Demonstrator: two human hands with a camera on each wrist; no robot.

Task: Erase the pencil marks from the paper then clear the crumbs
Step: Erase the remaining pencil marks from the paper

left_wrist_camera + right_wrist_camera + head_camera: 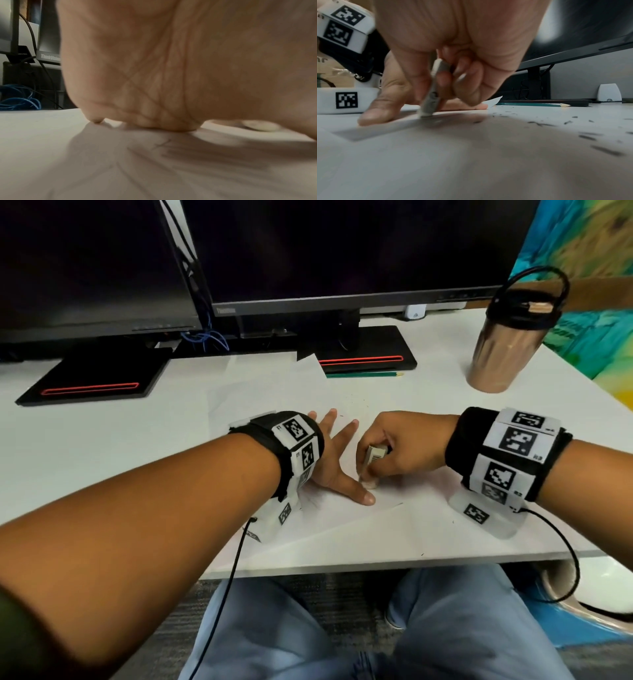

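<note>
Right hand (404, 445) pinching a sleeved eraser (373, 460) between thumb and curled fingers; long axis steep, near upright, bare tip pressed down onto the paper (342, 529). Top end tilted slightly back toward the palm in the right wrist view.

Left hand (337, 460) flat, fingers spread and straight, pinning the sheet; gripping nothing. Thumb tip just beside the eraser tip, on the near-left side of the grip, almost touching.

Pencil marks (197, 155) visible in the left wrist view as faint grey hatching under and toward the wrist from the left palm, so left of the grip, past the thumb. Judged: erasing part done, more strokes needed leftward; left hand in the way and likely to need shifting first.

Crumbs (583, 136) scattered on the table (445, 378) right of and beyond the grip, dark slivers, well apart from the eraser tip. Right hand the nearer for sweeping them.

Green pencil (364, 374) far beyond the grip, lying crosswise by the monitor base (366, 350). Tumbler (507, 344) far right.
</note>
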